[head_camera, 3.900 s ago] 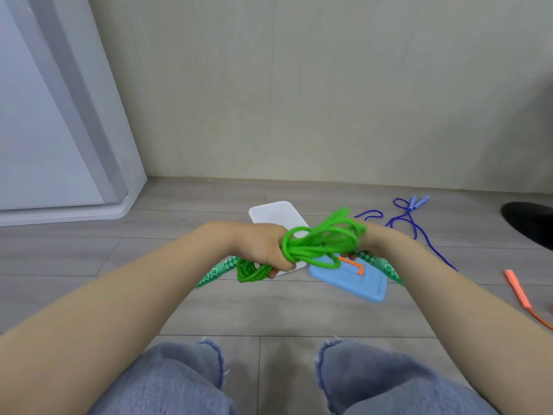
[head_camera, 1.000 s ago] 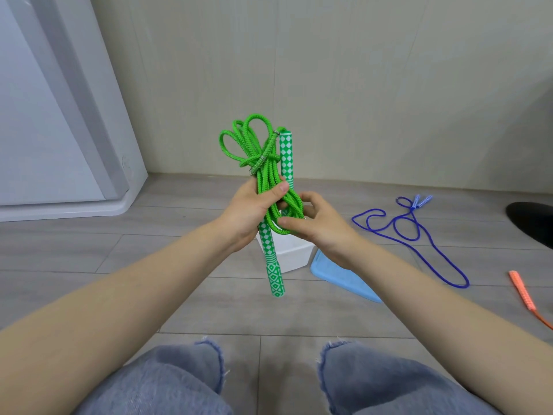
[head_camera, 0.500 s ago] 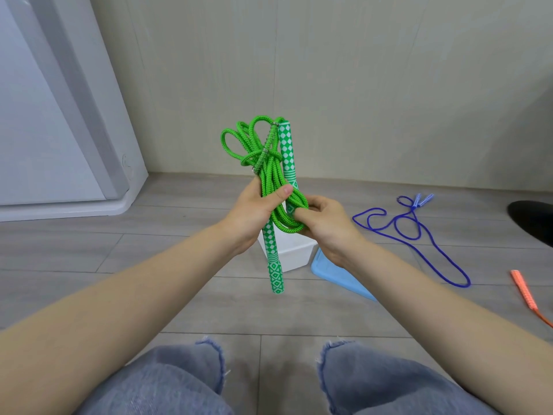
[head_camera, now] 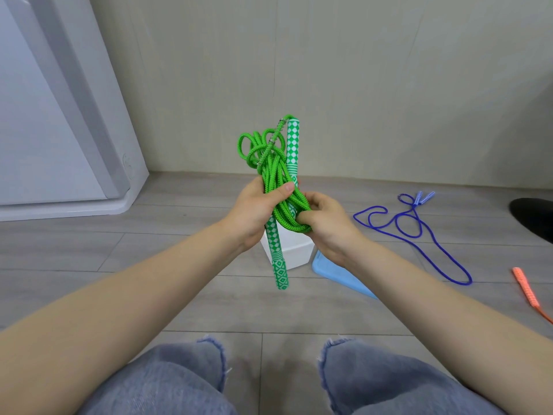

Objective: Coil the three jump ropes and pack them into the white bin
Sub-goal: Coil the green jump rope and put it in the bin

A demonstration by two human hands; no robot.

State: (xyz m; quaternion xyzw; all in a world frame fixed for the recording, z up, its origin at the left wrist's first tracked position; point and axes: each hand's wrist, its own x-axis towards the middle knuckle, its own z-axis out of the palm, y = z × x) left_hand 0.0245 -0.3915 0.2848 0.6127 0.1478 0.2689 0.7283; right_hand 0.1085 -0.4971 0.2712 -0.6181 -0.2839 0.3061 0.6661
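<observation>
I hold the green jump rope [head_camera: 273, 169] upright in front of me, its cord bundled in loops beside two green-and-white patterned handles. My left hand [head_camera: 254, 214] grips the bundle at its middle, thumb across the cords. My right hand [head_camera: 324, 223] pinches the lower loops of the cord. The white bin [head_camera: 294, 251] stands on the floor behind my hands, mostly hidden. A blue jump rope [head_camera: 416, 226] lies loose on the floor to the right. An orange jump rope [head_camera: 526, 290] lies at the right edge, only partly in view.
A light blue lid [head_camera: 338, 275] lies flat on the floor right of the bin. A white appliance [head_camera: 59, 115] fills the left side against the wall. A black object [head_camera: 535, 217] sits at the far right. My knees in jeans are at the bottom.
The green rope has gone from a horizontal bunch held low over the bin to an upright bundle held higher. In the last second my right hand shifted slightly around the lower loops.
</observation>
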